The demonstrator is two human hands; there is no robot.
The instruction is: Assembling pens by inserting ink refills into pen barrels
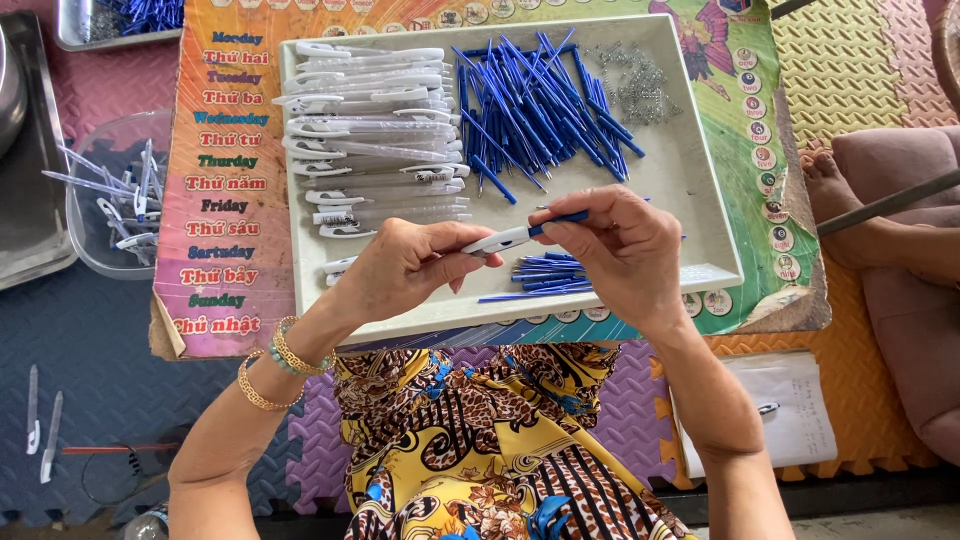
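While your left hand (400, 265) pinches the white barrel (497, 241) and your right hand (620, 250) pinches the blue refill (560, 222) going into it, the pen lies nearly level, long axis left-right, blue end pointing right and slightly away from you. Both hands are closed on it, close together, above the near edge of the white tray (700, 180), which holds white barrels (375, 120) on the left, blue refills (535, 105) in the middle, springs (630, 85) at the far right. A clear tub (90, 250) off to your left holds more clear pen parts (125, 195).
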